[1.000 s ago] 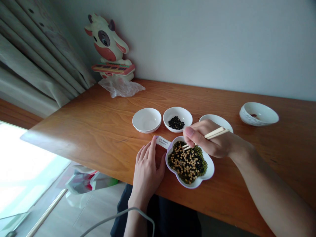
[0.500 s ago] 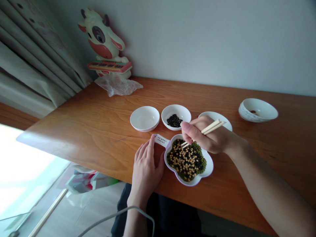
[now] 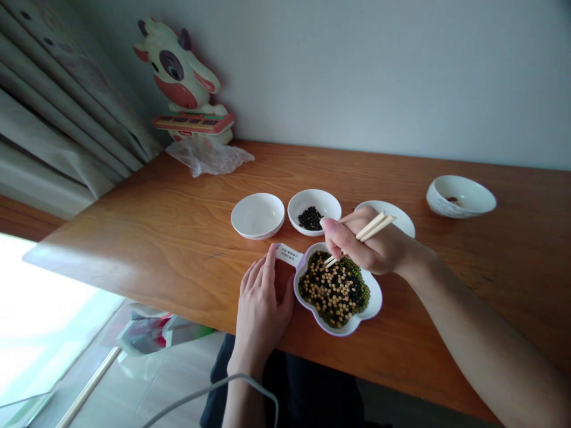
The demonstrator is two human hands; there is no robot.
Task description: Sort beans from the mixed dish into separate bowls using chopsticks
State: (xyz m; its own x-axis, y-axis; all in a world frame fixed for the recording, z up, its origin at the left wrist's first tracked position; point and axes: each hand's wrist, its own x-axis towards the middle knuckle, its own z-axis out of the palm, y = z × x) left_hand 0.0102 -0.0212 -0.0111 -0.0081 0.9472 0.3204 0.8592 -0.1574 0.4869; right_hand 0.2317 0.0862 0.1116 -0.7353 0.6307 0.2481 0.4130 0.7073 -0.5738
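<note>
A pair of light wooden chopsticks (image 3: 377, 226) is in my right hand (image 3: 370, 249), closed round them, tips down among the beans. Below it is a white, purple-rimmed scalloped bowl (image 3: 376, 297) with a short labelled handle (image 3: 289, 255). Mixed in this bowl are pale yellow beans (image 3: 338, 297), black beans and small green beans. My left hand (image 3: 263, 306) lies on the table with fingers stretched out, fingertips touching the handle's end and thumb close to the bowl's side. Whether a bean sits between the chopstick tips is too small to tell.
Behind the scalloped bowl stand an empty white bowl (image 3: 257, 214), a white bowl with black beans (image 3: 329, 205) and a third white bowl (image 3: 399, 215), partly behind my right hand. A patterned bowl (image 3: 461, 199) stands far right. Back left are a plastic bag (image 3: 209, 157) and a cow-shaped toy keyboard (image 3: 194, 122).
The whole view has shifted slightly, moving the scene a little left. My right hand and the chopsticks stay over the same part of the scalloped bowl; my left hand remains by the handle.
</note>
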